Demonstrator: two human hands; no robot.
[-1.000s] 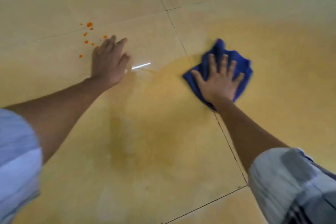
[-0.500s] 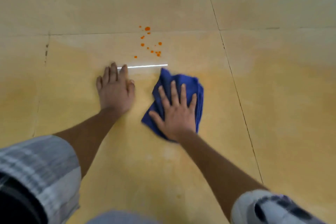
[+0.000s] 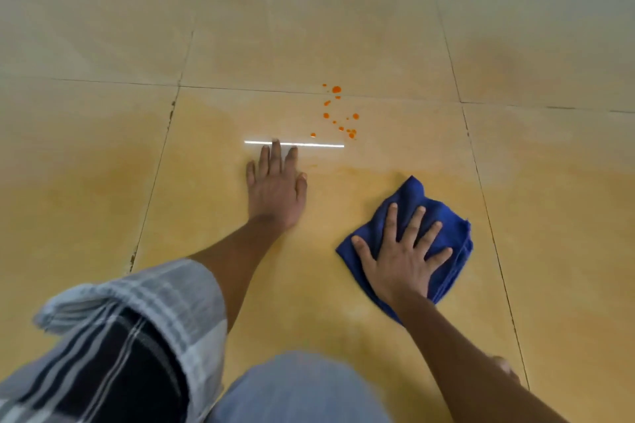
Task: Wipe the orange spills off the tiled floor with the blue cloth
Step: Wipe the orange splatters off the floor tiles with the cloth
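Blue cloth (image 3: 443, 216) under flat right hand (image 3: 402, 257); orange spills (image 3: 338, 113) well apart beyond.

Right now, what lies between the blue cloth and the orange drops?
In the head view, only bare, faintly orange-smeared floor tile separates the blue cloth from the orange drops.

- The floor tiles (image 3: 103, 27) are a pale yellow-tan, with thin dark lines between them.
- The little spill drops (image 3: 338, 113) at 12 o'clock are bright orange.
- The cloth (image 3: 443, 216) at 3 o'clock is deep blue.
- The sleeve (image 3: 120, 330) at 7 o'clock has grey, white and black checks.
- The knee (image 3: 302, 391) at 6 o'clock is light blue.
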